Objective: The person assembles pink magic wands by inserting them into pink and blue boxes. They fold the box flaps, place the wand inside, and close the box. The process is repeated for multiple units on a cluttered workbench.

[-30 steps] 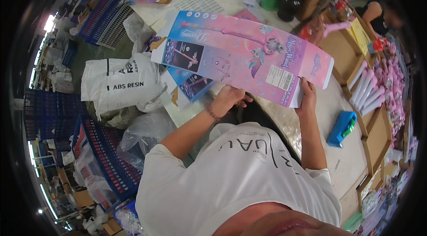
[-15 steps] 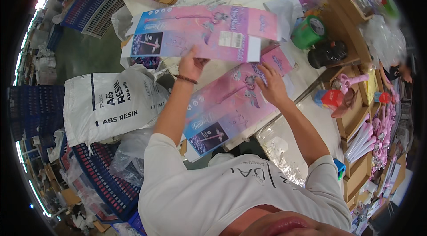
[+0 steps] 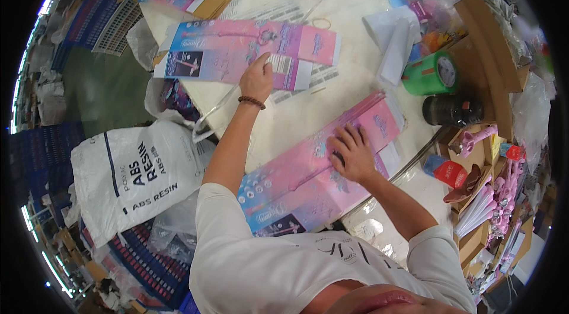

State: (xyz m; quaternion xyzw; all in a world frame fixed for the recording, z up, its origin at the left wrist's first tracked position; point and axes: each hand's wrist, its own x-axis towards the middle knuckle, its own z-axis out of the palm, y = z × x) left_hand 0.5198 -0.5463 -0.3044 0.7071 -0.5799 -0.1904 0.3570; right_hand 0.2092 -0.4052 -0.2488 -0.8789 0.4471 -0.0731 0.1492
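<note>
My left hand [image 3: 256, 80] on the far flat box [image 3: 228, 50] at left, can't tell if gripping; my right hand [image 3: 354, 154], fingers spread wide, on the near flat box [image 3: 305, 175] over the table [image 3: 296, 121]; probably separating boxes, next move calls for fingertips under an edge

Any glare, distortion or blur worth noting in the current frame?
Head view: strip lights at far left burn out white; bright glare on the clear film below the right hand in the picture; the cardboard wall bows along the fisheye rim; left hand and right hand look fairly sharp, while small things at far left are too soft to make out.
</note>
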